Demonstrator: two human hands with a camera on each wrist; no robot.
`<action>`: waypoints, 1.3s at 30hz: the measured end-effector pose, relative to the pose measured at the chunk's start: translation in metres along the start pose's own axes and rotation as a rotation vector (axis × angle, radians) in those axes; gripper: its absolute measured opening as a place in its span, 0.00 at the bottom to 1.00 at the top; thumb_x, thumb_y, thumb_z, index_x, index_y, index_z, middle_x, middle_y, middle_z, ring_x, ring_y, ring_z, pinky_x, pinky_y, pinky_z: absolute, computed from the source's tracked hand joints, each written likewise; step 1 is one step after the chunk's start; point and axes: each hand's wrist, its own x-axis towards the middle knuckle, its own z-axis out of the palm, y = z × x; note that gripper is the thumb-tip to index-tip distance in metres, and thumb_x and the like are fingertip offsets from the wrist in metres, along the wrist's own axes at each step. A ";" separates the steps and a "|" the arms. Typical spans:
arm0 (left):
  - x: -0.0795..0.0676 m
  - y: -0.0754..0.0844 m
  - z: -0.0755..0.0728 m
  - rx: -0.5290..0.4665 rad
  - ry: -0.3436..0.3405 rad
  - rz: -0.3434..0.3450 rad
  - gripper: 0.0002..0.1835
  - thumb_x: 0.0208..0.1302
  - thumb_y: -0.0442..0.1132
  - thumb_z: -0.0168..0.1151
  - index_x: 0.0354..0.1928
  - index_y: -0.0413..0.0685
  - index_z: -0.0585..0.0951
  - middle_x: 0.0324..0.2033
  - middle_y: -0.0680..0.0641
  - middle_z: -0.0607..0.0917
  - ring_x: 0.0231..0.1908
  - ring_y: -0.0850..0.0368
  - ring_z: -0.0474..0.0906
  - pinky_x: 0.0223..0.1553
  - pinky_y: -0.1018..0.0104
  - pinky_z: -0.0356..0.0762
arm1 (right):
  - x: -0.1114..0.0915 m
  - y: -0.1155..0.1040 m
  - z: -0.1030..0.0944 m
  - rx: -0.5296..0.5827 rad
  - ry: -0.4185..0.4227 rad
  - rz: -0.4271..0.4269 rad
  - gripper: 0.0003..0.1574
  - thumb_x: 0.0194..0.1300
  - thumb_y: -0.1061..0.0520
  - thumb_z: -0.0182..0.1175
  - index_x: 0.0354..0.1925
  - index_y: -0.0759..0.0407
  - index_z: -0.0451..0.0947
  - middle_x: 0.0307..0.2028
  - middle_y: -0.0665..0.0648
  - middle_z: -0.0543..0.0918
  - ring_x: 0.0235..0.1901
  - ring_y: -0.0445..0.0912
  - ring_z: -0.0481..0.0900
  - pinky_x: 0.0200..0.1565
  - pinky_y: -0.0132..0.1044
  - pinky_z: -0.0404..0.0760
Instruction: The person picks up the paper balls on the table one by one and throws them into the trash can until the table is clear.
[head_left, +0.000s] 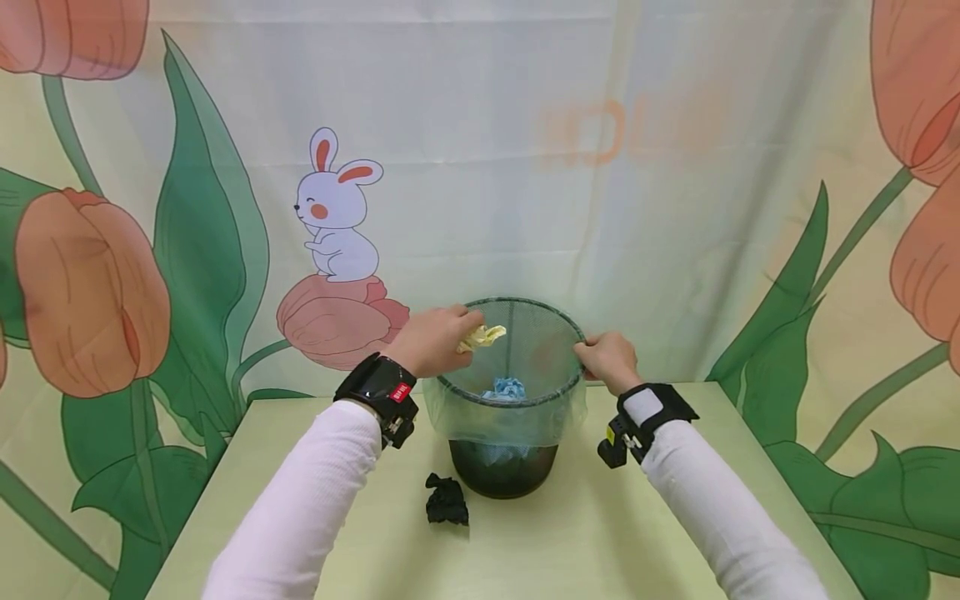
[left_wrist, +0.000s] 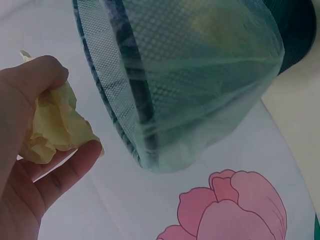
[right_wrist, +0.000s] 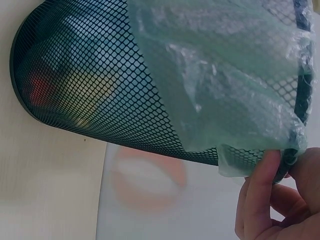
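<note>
A black mesh wastebasket stands upright on the table, lined with a thin green plastic bag folded over its rim. My left hand holds a crumpled pale yellow paper between thumb and fingers, at the left of the basket's opening. On the other side, my right hand pinches the rim and the bag's edge; the right wrist view shows thumb and fingers on either side of it. A crumpled blue paper lies inside. Through the mesh, red and yellow pieces show near the bottom.
A crumpled black piece lies on the pale table, left of the basket's base and near my left forearm. Behind the table hangs a curtain printed with tulips and a rabbit.
</note>
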 end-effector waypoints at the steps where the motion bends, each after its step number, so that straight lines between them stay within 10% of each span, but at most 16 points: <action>1: 0.001 0.001 0.001 -0.001 -0.001 0.005 0.19 0.54 0.37 0.63 0.49 0.48 0.73 0.38 0.47 0.78 0.35 0.53 0.77 0.34 0.62 0.79 | 0.000 0.000 0.000 0.000 -0.001 0.001 0.23 0.60 0.56 0.52 0.10 0.53 0.62 0.08 0.47 0.67 0.14 0.41 0.77 0.26 0.36 0.81; 16: 0.009 0.020 0.011 -0.015 -0.013 0.046 0.19 0.56 0.41 0.61 0.50 0.51 0.73 0.38 0.50 0.76 0.34 0.58 0.74 0.34 0.65 0.76 | -0.002 0.000 0.000 -0.006 0.014 -0.002 0.18 0.60 0.56 0.51 0.39 0.66 0.83 0.17 0.51 0.79 0.14 0.38 0.77 0.32 0.41 0.83; 29: 0.007 0.018 0.017 -0.065 0.008 0.043 0.22 0.55 0.42 0.62 0.53 0.51 0.72 0.38 0.50 0.74 0.32 0.59 0.70 0.31 0.66 0.72 | 0.000 -0.002 0.000 -0.015 0.030 -0.005 0.20 0.58 0.56 0.51 0.11 0.54 0.66 0.07 0.47 0.69 0.12 0.39 0.76 0.29 0.40 0.83; 39: 0.002 0.015 0.018 -0.119 -0.028 0.020 0.27 0.57 0.44 0.61 0.60 0.53 0.70 0.54 0.47 0.73 0.45 0.54 0.75 0.42 0.61 0.76 | 0.000 -0.001 0.001 -0.021 0.029 -0.006 0.21 0.58 0.57 0.51 0.10 0.53 0.64 0.10 0.50 0.73 0.13 0.40 0.77 0.33 0.45 0.83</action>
